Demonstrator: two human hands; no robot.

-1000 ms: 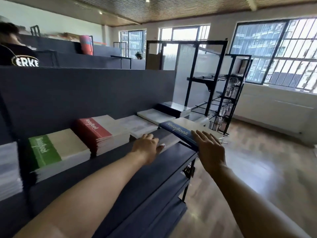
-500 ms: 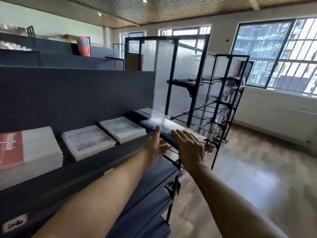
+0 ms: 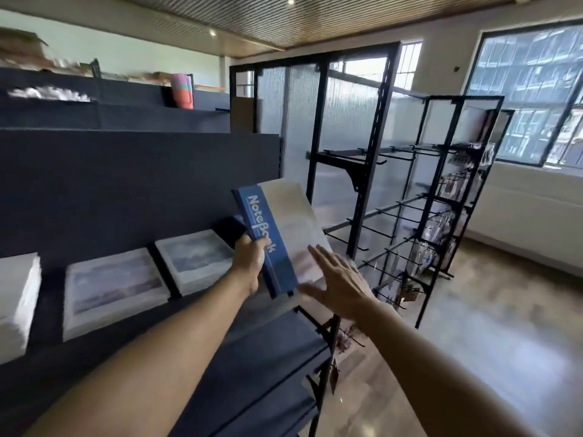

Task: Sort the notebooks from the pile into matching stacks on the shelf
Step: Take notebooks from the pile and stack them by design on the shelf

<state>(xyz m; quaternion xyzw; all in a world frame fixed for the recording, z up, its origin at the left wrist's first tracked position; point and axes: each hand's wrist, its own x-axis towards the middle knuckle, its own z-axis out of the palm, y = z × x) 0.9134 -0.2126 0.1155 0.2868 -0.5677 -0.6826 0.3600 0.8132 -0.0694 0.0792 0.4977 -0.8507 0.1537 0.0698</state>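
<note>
L grip [image 3: 250, 263] held blue notebook [image 3: 277, 238] by its spine edge, tilted up above shelf [image 3: 220, 313]. R grip [image 3: 339, 283] flat, fingers spread, just right of the cover's lower corner; contact unclear.

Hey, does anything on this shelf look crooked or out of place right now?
Only the blue notebook: it is tilted up off the shelf, gripped by the left hand, with the right hand open beside it. The two pale stacks lie flat and squared. Nothing looks spilled or damaged.
</note>
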